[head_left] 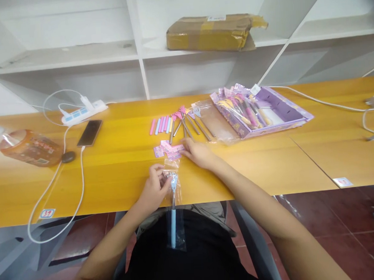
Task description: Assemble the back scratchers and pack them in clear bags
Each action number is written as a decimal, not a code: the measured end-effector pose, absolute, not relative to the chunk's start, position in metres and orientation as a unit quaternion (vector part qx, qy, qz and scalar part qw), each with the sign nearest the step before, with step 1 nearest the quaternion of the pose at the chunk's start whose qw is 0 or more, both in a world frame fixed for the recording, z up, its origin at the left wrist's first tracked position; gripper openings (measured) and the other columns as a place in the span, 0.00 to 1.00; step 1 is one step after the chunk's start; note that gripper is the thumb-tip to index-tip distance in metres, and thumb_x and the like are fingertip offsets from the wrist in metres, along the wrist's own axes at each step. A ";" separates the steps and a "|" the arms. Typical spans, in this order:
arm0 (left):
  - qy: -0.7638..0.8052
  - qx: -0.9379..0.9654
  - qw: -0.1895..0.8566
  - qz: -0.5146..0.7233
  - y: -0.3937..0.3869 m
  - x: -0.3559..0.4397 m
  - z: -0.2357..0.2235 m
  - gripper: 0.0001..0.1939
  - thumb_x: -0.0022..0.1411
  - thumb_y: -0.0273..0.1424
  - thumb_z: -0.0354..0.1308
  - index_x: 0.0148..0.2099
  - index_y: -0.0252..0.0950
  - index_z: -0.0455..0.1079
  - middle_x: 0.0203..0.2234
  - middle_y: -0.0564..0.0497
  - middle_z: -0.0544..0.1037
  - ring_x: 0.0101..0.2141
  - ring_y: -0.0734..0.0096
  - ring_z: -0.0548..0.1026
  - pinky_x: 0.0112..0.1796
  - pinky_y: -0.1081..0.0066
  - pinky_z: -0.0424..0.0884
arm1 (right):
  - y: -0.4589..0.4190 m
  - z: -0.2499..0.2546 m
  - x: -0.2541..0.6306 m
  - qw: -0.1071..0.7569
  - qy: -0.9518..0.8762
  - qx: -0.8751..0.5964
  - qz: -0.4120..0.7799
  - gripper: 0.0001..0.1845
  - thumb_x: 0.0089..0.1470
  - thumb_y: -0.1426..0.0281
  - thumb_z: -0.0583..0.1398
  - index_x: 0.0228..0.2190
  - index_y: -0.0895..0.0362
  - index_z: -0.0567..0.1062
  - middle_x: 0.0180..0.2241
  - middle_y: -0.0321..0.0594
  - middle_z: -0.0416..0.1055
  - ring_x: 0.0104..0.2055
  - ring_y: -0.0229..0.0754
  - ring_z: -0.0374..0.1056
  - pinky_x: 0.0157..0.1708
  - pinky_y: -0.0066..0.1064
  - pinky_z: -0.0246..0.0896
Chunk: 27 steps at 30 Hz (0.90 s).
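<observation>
Left grip (154, 186) = closed on the top part of a clear bag (180, 199), thumb at the head end. Inside there's a blue back scratcher (173, 228), claw at 12 o'clock, handle at 6, lower end of the bag past the table (254, 170) edge and over my lap.

Right grip (200, 153) is over at approx 1 o'clock from the bag, fingertips at the right edge of some pink cards (166, 147). Tbh can't tell if it's pinching one or just touching. Cards = small messy pile just off the bag's top, 12 o'clock.

Beyond the cards, also 12ish: a row of short pastel tubes (161, 125), w/ a bunch of metal rods (191, 127) w/ colored claw heads just right of it.

From my left grip: purple box (281, 106) w/ bagged stuff in it at abt 2 o'clock, phone (89, 133) btwn 10 & 11, orange bottle (32, 148) lying at abt 10.
</observation>
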<state>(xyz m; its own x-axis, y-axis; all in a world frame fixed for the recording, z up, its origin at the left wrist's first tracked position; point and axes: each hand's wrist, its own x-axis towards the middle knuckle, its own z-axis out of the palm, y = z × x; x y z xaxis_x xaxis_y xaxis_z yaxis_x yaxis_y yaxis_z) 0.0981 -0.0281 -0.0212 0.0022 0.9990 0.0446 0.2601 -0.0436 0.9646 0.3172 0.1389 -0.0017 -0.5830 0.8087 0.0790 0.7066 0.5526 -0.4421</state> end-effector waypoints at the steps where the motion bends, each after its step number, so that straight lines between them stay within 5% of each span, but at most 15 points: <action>1: 0.553 0.574 0.416 0.439 -0.028 0.098 -0.021 0.20 0.75 0.37 0.61 0.60 0.41 0.56 0.40 0.52 0.77 0.35 0.69 0.77 0.38 0.69 0.72 | 0.139 -0.001 0.317 0.132 -0.870 -0.436 0.187 0.16 0.74 0.65 0.62 0.58 0.58 0.72 0.54 0.52 0.80 0.50 0.52 0.77 0.46 0.36 0.65; 5: 0.558 0.604 0.396 0.408 -0.028 0.096 -0.017 0.24 0.75 0.36 0.59 0.68 0.39 0.59 0.43 0.49 0.80 0.37 0.67 0.79 0.40 0.67 0.73 | 0.140 0.002 0.316 0.114 -0.868 -0.444 0.191 0.12 0.74 0.66 0.62 0.54 0.58 0.76 0.48 0.49 0.82 0.46 0.50 0.78 0.43 0.34 0.63; 9: 0.579 0.629 0.370 0.364 -0.029 0.094 -0.008 0.32 0.75 0.34 0.57 0.77 0.40 0.57 0.31 0.56 0.75 0.31 0.68 0.74 0.36 0.68 0.70 | 0.141 0.004 0.317 0.127 -0.872 -0.430 0.196 0.19 0.73 0.66 0.63 0.62 0.58 0.74 0.47 0.49 0.82 0.46 0.50 0.77 0.44 0.34 0.63; 14: 0.601 0.627 0.360 0.340 -0.030 0.095 0.000 0.42 0.68 0.27 0.58 0.81 0.39 0.54 0.22 0.62 0.68 0.24 0.71 0.67 0.32 0.70 0.65 | 0.147 0.000 0.320 0.146 -0.861 -0.429 0.230 0.12 0.69 0.68 0.67 0.52 0.56 0.79 0.40 0.43 0.81 0.39 0.46 0.74 0.38 0.33 0.59; 17: 0.608 0.615 0.360 0.350 -0.030 0.094 -0.003 0.44 0.66 0.26 0.58 0.81 0.39 0.52 0.23 0.63 0.68 0.24 0.72 0.66 0.32 0.71 0.64 | 0.153 -0.006 0.323 0.202 -0.849 -0.412 0.260 0.06 0.66 0.66 0.68 0.40 0.55 0.79 0.34 0.38 0.76 0.34 0.43 0.69 0.35 0.32 0.57; 20: 0.606 0.608 0.362 0.362 -0.029 0.094 -0.008 0.43 0.66 0.27 0.59 0.80 0.38 0.53 0.27 0.62 0.70 0.26 0.74 0.68 0.33 0.71 0.65 | 0.157 -0.010 0.325 0.313 -0.828 -0.355 0.300 0.14 0.68 0.61 0.66 0.32 0.55 0.75 0.31 0.37 0.72 0.32 0.42 0.66 0.35 0.33 0.58; 23: 0.604 0.605 0.372 0.362 -0.028 0.094 -0.010 0.45 0.66 0.28 0.59 0.81 0.39 0.50 0.27 0.61 0.70 0.26 0.74 0.69 0.33 0.72 0.65 | 0.153 -0.008 0.323 0.394 -0.791 -0.309 0.351 0.19 0.69 0.53 0.66 0.33 0.54 0.76 0.31 0.38 0.72 0.33 0.42 0.66 0.35 0.34 0.60; 27: 0.610 0.600 0.376 0.356 -0.029 0.095 -0.007 0.50 0.65 0.28 0.60 0.83 0.38 0.43 0.25 0.63 0.69 0.25 0.72 0.69 0.32 0.71 0.65 | 0.141 -0.003 0.317 0.387 -0.738 -0.250 0.493 0.21 0.67 0.48 0.67 0.38 0.53 0.79 0.32 0.36 0.73 0.28 0.40 0.66 0.31 0.33 0.63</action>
<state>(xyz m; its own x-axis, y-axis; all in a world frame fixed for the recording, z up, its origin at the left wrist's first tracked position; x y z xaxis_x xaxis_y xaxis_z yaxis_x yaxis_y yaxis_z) 0.0954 -0.0285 -0.0067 0.0032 0.9995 -0.0302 0.4647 0.0252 0.8851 0.3170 0.1409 -0.0034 -0.5751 0.7510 0.3244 -0.0118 0.3888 -0.9212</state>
